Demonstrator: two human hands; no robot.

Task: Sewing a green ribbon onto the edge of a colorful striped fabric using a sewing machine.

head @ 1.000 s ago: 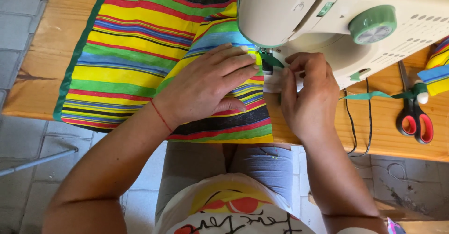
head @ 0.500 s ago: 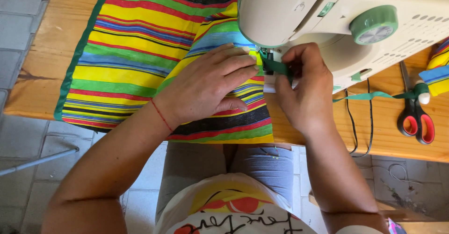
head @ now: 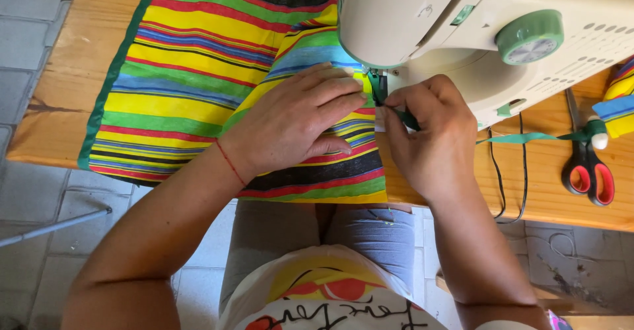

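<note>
Right hand (head: 432, 142) had crept closer under the sewing machine (head: 489, 33) | fingers pinched green tape (head: 403, 115) | left hand (head: 290, 122) lay flat, fingers together, on striped fabric (head: 191, 72).

A brightly striped cloth (head: 198, 86) lies flat under the left hand (head: 290, 122), spreading away to that hand's left, while a narrow green ribbon (head: 396, 112) is pinched between the right hand's (head: 429, 138) fingertips beside it.

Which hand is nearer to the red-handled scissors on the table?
The right hand. It pinches the green ribbon at the machine's needle, left of the scissors in the picture. The left hand lies flat on the striped fabric, farther away.
</note>
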